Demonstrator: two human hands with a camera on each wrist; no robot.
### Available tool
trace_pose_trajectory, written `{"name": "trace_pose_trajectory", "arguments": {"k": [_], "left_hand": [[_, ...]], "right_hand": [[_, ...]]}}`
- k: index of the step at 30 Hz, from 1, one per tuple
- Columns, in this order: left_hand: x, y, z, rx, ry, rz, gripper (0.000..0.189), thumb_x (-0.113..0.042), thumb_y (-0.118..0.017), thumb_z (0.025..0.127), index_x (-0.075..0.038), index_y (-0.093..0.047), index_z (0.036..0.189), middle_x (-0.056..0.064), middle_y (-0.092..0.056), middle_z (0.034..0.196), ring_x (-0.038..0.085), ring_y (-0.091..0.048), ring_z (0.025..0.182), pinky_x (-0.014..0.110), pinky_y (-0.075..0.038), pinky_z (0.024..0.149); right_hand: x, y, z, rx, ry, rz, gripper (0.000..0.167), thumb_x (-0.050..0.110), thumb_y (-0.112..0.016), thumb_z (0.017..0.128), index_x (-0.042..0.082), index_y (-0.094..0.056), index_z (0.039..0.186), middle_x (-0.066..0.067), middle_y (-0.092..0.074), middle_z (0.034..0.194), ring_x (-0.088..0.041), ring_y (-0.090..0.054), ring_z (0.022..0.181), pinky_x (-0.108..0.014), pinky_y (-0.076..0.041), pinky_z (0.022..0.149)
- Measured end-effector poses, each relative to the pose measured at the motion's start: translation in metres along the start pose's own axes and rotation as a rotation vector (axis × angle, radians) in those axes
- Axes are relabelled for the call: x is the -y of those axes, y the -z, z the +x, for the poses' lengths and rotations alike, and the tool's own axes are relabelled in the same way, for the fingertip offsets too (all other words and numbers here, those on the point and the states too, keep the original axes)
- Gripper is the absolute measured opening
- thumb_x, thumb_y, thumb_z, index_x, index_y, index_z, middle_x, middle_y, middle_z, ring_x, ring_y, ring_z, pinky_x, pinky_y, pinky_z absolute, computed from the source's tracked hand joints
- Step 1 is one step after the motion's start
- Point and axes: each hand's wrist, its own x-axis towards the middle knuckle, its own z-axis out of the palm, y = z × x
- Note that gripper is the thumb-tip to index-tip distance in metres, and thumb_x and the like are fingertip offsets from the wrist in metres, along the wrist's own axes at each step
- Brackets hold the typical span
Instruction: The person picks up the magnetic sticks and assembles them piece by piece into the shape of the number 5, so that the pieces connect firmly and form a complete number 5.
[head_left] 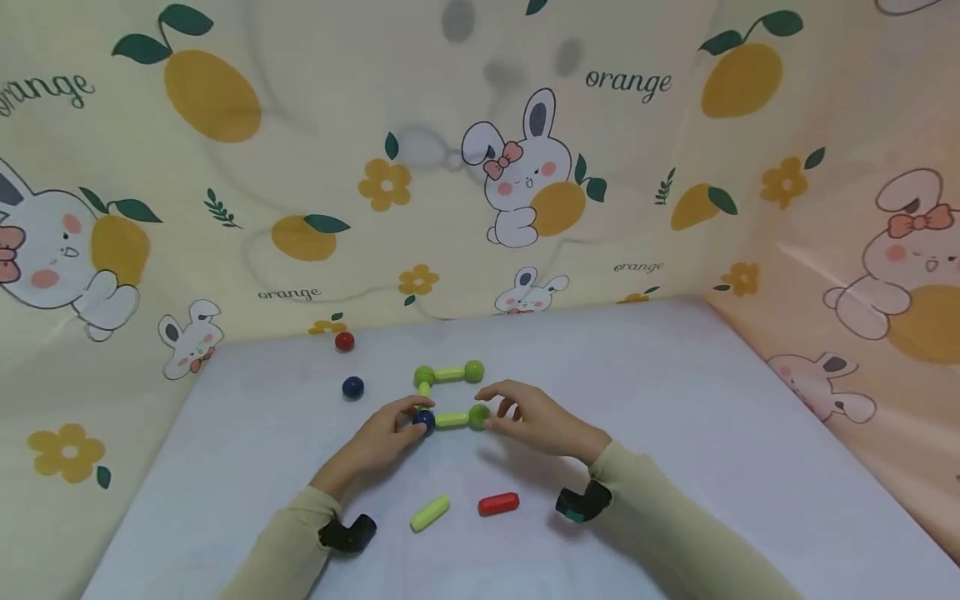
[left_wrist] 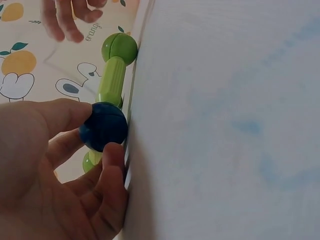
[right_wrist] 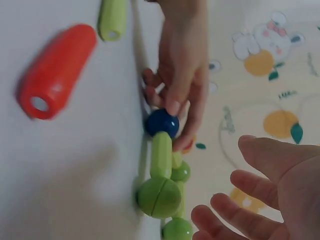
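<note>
A U-shaped chain of light green rods and balls lies on the table. My left hand point(head_left: 386, 433) pinches the dark blue ball point(left_wrist: 104, 127) at its near left corner between thumb and fingers. From that ball a green rod point(head_left: 452, 420) runs right to a green ball point(right_wrist: 160, 197). My right hand point(head_left: 536, 418) is beside this green ball, fingers spread and loosely bent, with a gap to it in the right wrist view. The far side has a green ball point(head_left: 424, 376), another rod point(head_left: 450, 374) and an end green ball point(head_left: 474, 371).
Nearer the front lie a loose light green rod point(head_left: 430, 513) and a red rod point(head_left: 498, 504), its end showing a metal disc. A second blue ball point(head_left: 352, 387) and a red ball point(head_left: 344, 342) sit at the back left. Patterned cloth point(head_left: 450, 275) walls the table's back.
</note>
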Motion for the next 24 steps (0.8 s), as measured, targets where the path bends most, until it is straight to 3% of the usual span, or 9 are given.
{"name": "trace_pose_trajectory", "arguments": {"k": [11,21,24], "left_hand": [[0.002,0.008,0.002,0.030,-0.009,0.010,0.039,-0.021,-0.060,0.100,-0.027,-0.057,0.139,0.015,-0.059,0.136,0.020,-0.052,0.088,0.031,-0.042,0.071],[0.001,0.012,0.001,0.037,0.007,0.036,0.040,-0.023,-0.059,0.102,-0.028,-0.055,0.141,0.014,-0.057,0.139,0.021,-0.053,0.092,0.031,-0.043,0.073],[-0.001,0.009,0.002,0.053,0.005,0.029,0.040,-0.023,-0.058,0.102,-0.028,-0.055,0.141,0.014,-0.057,0.140,0.021,-0.053,0.095,0.031,-0.043,0.075]], "right_hand": [[0.006,-0.010,-0.029,0.119,0.015,0.009,0.040,0.024,-0.068,0.097,0.012,-0.060,0.135,-0.006,-0.065,0.133,-0.025,-0.060,0.109,-0.027,-0.051,0.085],[0.001,-0.020,-0.045,0.218,-0.041,0.074,0.042,0.021,-0.075,0.092,0.014,-0.063,0.132,-0.006,-0.066,0.116,-0.013,-0.056,0.091,-0.022,-0.050,0.077],[0.000,-0.024,-0.052,0.227,-0.023,0.064,0.043,0.019,-0.077,0.090,0.013,-0.063,0.130,-0.004,-0.067,0.112,-0.012,-0.055,0.091,-0.021,-0.049,0.077]]}}
